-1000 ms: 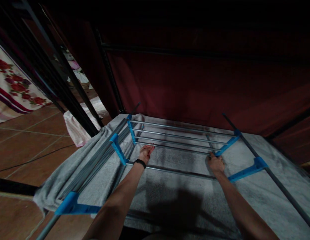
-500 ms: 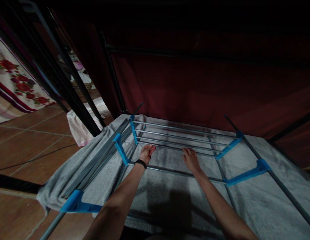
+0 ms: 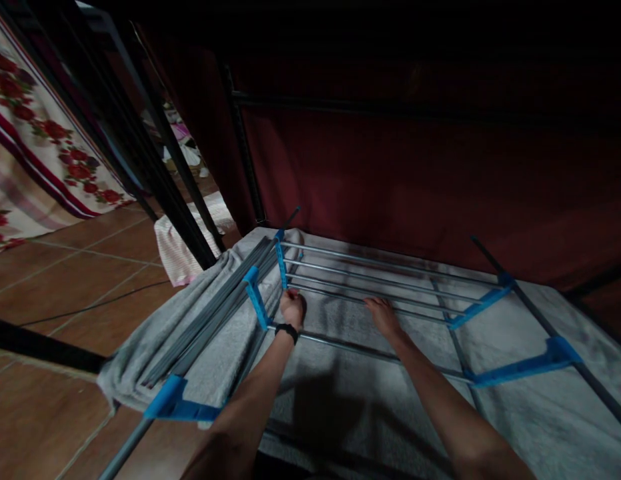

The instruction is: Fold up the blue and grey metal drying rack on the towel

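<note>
A rack of grey metal tubes with blue plastic brackets lies on a grey blanket [image 3: 335, 363]. My left hand [image 3: 293, 312], a black band at its wrist, is closed at the left end of the nearest tube in the far row, beside a blue bracket [image 3: 281, 263]. Its fingertips are partly hidden. Farther along the same metal tube [image 3: 335, 295], my right hand [image 3: 385, 319] has its fingers bent over it. Another blue bracket [image 3: 477, 308] carries the row's right end. A separate crossbar [image 3: 345, 345] passes beneath both forearms.
Loose grey tubes [image 3: 215, 307] lie bundled on the left of the blanket. Nearer blue brackets [image 3: 525, 365] hold the side poles. A dark red curtain [image 3: 390, 187] hangs behind, with black posts [image 3: 175, 213] at left. Tiled floor [image 3: 80, 280] and a flowered cloth [image 3: 55, 147] lie beyond.
My left hand has moved left along the tube to the bracket, its fingers now curled in. The right hand stays at the tube, fingers closer together. The view has shifted slightly.
</note>
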`<state>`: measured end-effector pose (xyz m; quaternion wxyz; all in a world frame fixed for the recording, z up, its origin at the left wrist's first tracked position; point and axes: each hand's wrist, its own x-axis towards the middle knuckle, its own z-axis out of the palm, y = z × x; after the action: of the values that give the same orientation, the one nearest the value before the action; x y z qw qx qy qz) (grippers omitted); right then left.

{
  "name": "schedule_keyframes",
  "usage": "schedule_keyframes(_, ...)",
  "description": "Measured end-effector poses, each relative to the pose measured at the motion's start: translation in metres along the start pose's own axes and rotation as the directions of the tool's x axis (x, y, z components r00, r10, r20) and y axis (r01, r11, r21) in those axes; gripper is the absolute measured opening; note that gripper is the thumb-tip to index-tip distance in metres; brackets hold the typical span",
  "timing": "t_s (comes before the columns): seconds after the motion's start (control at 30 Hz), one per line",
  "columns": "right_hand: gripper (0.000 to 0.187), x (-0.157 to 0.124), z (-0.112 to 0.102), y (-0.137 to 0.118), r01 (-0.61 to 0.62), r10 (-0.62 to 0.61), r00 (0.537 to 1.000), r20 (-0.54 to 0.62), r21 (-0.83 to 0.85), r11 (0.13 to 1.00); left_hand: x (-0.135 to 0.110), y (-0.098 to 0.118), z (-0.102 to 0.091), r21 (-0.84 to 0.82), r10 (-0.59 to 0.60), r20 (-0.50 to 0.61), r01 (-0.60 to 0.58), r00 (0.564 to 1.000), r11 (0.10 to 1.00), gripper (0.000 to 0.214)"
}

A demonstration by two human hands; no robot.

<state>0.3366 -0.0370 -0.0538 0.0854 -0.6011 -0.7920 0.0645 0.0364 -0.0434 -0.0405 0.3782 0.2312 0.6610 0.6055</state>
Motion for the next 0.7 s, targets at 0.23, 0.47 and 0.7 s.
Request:
schedule_keyframes(0.23, 0.039, 0.0, 0.006, 0.004, 0.009, -0.009, 1.0, -0.005, 0.019, 1.0, 0.022, 0.012, -0.028, 0.314, 0.214, -0.171, -0.152, 0.962, 0.937, 0.022)
schedule_keyframes(0.47, 0.038, -0.001, 0.011, 0.007, 0.029, -0.028, 0.999, -0.028, 0.035, 0.999, 0.031, 0.014, -0.022, 0.473, 0.217, -0.107, -0.143, 0.97, 0.87, 0.012)
schedule_keyframes(0.7, 0.037, -0.001, 0.015, 0.008, 0.057, -0.05, 0.995, -0.092, 0.071, 0.996, 0.035, 0.011, -0.025, 0.612, 0.187, -0.056, -0.114, 0.981, 0.783, 0.019)
